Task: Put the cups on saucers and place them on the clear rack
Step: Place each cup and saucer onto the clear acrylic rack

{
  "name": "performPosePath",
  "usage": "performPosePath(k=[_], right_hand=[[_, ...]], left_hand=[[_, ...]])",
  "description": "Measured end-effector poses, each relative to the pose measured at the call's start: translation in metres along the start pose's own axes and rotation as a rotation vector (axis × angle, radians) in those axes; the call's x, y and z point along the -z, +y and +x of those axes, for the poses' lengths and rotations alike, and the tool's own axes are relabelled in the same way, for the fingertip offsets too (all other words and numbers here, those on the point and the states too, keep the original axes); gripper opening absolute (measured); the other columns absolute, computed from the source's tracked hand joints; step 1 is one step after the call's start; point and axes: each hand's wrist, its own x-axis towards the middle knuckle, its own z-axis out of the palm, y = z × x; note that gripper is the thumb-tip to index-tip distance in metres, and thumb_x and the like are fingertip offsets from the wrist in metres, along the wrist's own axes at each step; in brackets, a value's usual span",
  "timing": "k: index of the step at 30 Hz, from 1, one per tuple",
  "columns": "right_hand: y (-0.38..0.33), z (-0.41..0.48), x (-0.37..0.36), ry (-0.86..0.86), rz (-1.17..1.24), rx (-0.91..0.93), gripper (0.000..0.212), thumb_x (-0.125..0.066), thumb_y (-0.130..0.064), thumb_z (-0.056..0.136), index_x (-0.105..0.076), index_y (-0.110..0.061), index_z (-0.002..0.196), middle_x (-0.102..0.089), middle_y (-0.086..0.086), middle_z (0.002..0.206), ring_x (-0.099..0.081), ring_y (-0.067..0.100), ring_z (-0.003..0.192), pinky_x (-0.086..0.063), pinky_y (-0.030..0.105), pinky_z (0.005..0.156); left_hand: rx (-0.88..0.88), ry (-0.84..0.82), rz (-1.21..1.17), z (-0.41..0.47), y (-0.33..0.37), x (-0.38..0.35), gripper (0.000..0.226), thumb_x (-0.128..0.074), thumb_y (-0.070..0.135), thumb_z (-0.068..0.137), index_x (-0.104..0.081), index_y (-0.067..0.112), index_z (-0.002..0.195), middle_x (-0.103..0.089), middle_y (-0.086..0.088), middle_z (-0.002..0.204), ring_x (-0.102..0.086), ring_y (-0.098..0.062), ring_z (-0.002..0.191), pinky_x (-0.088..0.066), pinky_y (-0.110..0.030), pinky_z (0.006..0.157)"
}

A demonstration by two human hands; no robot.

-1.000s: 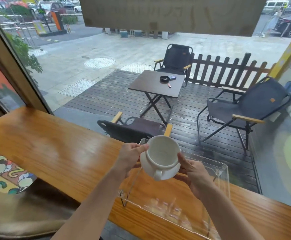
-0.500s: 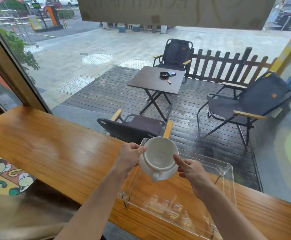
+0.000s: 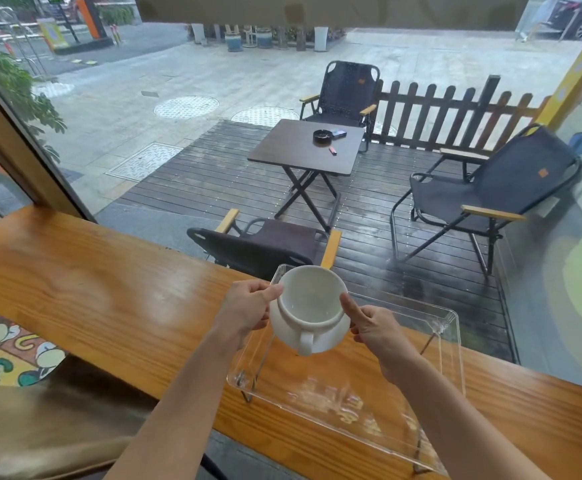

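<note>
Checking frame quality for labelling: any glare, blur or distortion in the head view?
Head view: wide-angle bend at the edges; daylight sheen on the wooden counter; clear rack shows reflections; white cup, saucer and both hands stay sharp.

Cup (image 3: 309,301) on saucer (image 3: 331,336), held above near-left part of rack (image 3: 449,327). Left hand (image 3: 246,308) at left of cup, right hand (image 3: 374,323) at right. Rack on counter (image 3: 92,292), against window. Beyond glass: table (image 3: 308,147), chairs around.
</note>
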Motion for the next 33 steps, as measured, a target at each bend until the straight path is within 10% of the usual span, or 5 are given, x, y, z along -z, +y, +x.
performPosePath(k=[9, 16, 21, 24, 33], right_hand=[[-0.002, 0.001, -0.001, -0.001, -0.051, -0.026, 0.065, -0.049, -0.073, 0.057, -0.05, -0.009, 0.068, -0.046, 0.007, 0.07, -0.042, 0.016, 0.066, -0.038, 0.03, 0.068], [-0.01, 0.002, 0.011, -0.029, -0.117, -0.079, 0.071, -0.054, -0.059, 0.08, -0.064, 0.01, 0.096, -0.061, 0.018, 0.092, -0.049, 0.022, 0.077, -0.04, 0.03, 0.065], [-0.014, -0.009, 0.044, 0.025, -0.159, 0.072, 0.062, -0.057, -0.052, 0.082, -0.057, -0.002, 0.118, -0.064, 0.018, 0.114, -0.058, 0.017, 0.088, -0.046, 0.03, 0.077], [-0.011, -0.022, 0.074, 0.108, -0.192, 0.166, 0.059, -0.061, -0.048, 0.082, -0.052, -0.011, 0.128, -0.061, -0.002, 0.104, -0.056, 0.009, 0.093, -0.046, 0.021, 0.073], [0.045, -0.091, 0.201, 0.385, -0.255, 0.089, 0.067, -0.064, -0.042, 0.082, -0.041, -0.016, 0.14, -0.049, 0.009, 0.136, -0.049, 0.021, 0.12, -0.043, 0.035, 0.096]], left_hand=[[0.029, 0.022, -0.005, -0.002, 0.001, -0.002, 0.013, -0.061, 0.034, 0.086, -0.062, 0.022, 0.08, -0.069, -0.004, 0.08, -0.069, -0.018, 0.073, -0.055, -0.025, 0.051], [0.076, -0.088, 0.202, -0.004, 0.012, 0.004, 0.028, -0.055, 0.039, 0.089, -0.061, 0.014, 0.101, -0.066, -0.005, 0.09, -0.064, -0.02, 0.084, -0.054, -0.032, 0.07], [-0.256, 0.017, 0.4, -0.012, 0.037, -0.001, 0.041, -0.062, 0.036, 0.084, -0.057, 0.014, 0.119, -0.057, 0.002, 0.108, -0.055, -0.017, 0.104, -0.046, -0.036, 0.089], [-0.455, -0.078, 0.43, -0.025, 0.05, -0.024, 0.043, -0.064, 0.035, 0.082, -0.056, 0.02, 0.122, -0.059, 0.004, 0.116, -0.054, -0.015, 0.11, -0.041, -0.033, 0.093], [-0.662, -0.335, 0.616, -0.054, 0.062, -0.162, 0.049, -0.061, 0.042, 0.082, -0.053, 0.023, 0.126, -0.057, 0.0, 0.129, -0.051, -0.017, 0.12, -0.041, -0.042, 0.101]])
